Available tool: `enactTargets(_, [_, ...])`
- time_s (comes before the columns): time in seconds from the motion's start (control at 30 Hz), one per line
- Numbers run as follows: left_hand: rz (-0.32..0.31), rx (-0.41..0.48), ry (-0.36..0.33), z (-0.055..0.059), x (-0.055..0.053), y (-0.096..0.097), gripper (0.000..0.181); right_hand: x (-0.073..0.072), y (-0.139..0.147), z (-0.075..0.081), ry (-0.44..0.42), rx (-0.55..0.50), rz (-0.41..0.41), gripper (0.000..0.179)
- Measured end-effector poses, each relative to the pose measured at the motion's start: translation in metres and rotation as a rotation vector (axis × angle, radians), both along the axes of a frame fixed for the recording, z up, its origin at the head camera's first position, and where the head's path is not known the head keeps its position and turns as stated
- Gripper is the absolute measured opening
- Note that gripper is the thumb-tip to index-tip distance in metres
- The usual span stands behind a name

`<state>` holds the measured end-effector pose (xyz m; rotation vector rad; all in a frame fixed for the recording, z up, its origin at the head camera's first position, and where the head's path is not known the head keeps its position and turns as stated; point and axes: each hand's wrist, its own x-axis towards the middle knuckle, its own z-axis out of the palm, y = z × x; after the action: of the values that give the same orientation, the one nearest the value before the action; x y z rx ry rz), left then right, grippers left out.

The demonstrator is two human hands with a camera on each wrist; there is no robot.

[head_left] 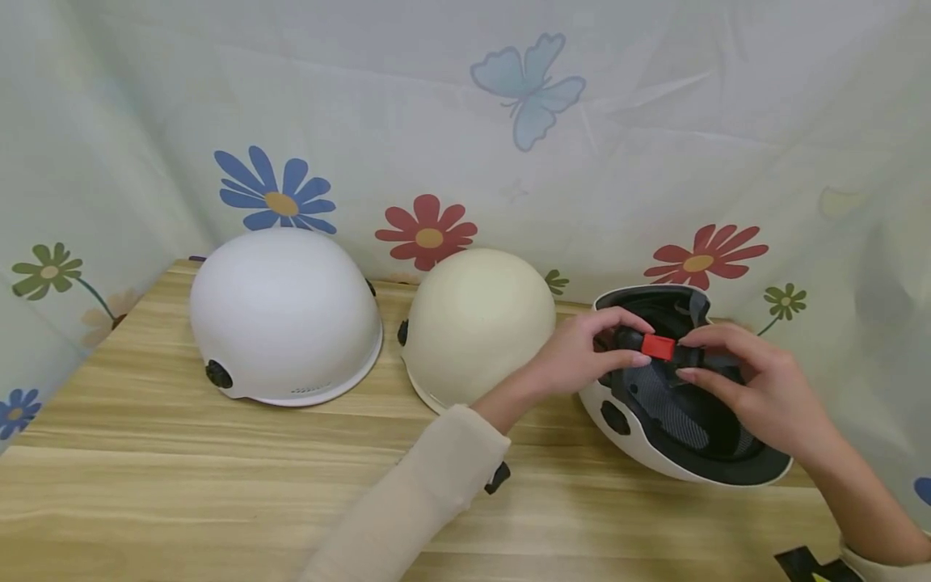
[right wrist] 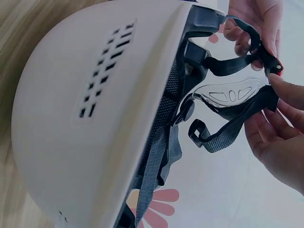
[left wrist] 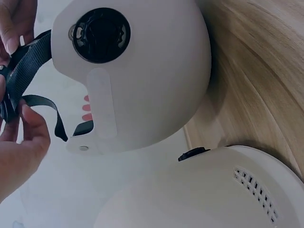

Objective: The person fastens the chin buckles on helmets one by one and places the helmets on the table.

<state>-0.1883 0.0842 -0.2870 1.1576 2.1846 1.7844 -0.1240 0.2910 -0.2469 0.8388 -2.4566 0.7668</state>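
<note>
An off-white helmet (head_left: 634, 443) lies upside down on the right of the table, its black lining (head_left: 698, 416) facing up. Above its opening, both hands hold the chin strap's red and black buckle (head_left: 659, 347). The left hand (head_left: 570, 356) pinches the buckle's left end between thumb and fingers. From the other side, the right hand (head_left: 767, 388) pinches the dark strap end close against the red part. In the right wrist view, black webbing (right wrist: 228, 135) and a clear chin piece (right wrist: 232, 95) run from the helmet to the fingers.
A white helmet (head_left: 284, 315) sits dome-up at the left, and a cream helmet (head_left: 476, 315) stands dome-up in the middle, partly behind the left forearm. A black and yellow item (head_left: 803, 563) lies at the lower right. Behind the wooden table (head_left: 182, 485) hangs a flowered curtain (head_left: 618, 145).
</note>
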Motion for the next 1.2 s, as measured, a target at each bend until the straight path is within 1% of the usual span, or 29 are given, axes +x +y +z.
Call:
enactTargets(0.1, [0.041,-0.011,0.076,0.0002,0.0001,0.0016,0.032,0.0004,0.0010,-0.0001,-0.030,-0.040,0.009,0.043])
enactTargets(0.17, [0.058,-0.007,0.123,0.0001,-0.0004,0.0024,0.031,0.0006,0.0011,0.0004,-0.032,-0.040,0.004,0.044])
enactTargets(0.23, [0.071,0.000,0.140,0.0004,-0.0007,0.0030,0.031,0.0008,0.0006,0.0006,-0.026,-0.021,-0.009,0.046])
enactTargets(0.37, [0.077,0.017,0.117,0.0005,-0.0003,0.0039,0.031,0.0005,0.0001,0.0008,-0.015,-0.018,-0.008,0.046])
enactTargets(0.47, [0.080,0.043,0.059,0.0006,0.0013,0.0036,0.032,0.0001,-0.0004,0.0004,-0.021,-0.051,-0.002,0.043])
enactTargets(0.6, [0.099,0.059,0.020,0.0018,0.0035,0.0020,0.031,-0.0004,-0.0014,0.0003,-0.031,-0.071,-0.010,0.042])
enactTargets(0.73, [0.120,0.026,0.044,0.0018,0.0041,0.0006,0.029,0.0000,-0.0027,0.0006,-0.029,-0.065,-0.024,0.043])
enactTargets(0.87, [0.132,0.023,0.079,-0.0003,0.0036,0.0003,0.029,-0.0001,-0.0039,-0.0001,-0.019,-0.041,-0.032,0.044])
enactTargets(0.97, [0.145,0.045,0.114,-0.0018,0.0037,0.0007,0.028,-0.0005,-0.0048,-0.0013,-0.016,-0.029,-0.039,0.047])
enactTargets(1.07, [0.157,0.058,0.130,-0.0029,0.0041,0.0012,0.027,-0.0010,-0.0057,-0.0024,-0.015,-0.024,-0.052,0.048])
enactTargets(1.2, [0.144,0.086,0.124,-0.0041,0.0045,0.0009,0.026,-0.0014,-0.0063,-0.0039,-0.013,-0.025,-0.060,0.047])
